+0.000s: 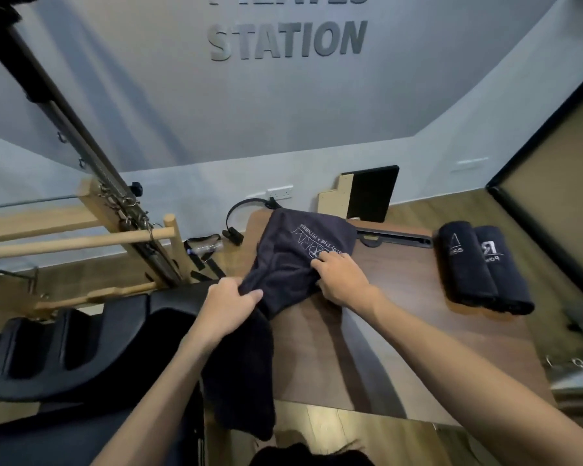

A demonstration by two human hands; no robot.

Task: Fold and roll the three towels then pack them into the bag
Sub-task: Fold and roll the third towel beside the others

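A dark navy towel with white lettering lies crumpled across the far left part of the brown table, and its near end hangs off the table's left edge. My left hand grips a bunched fold at the towel's left side. My right hand pinches the cloth just below the lettering. Two rolled dark towels lie side by side at the table's right end, logos facing up. No bag is plainly in view.
A black padded reformer carriage with wooden frame and springs stands to the left. A black board leans against the back wall. A black bar lies at the table's far edge. Metal hooks show at right.
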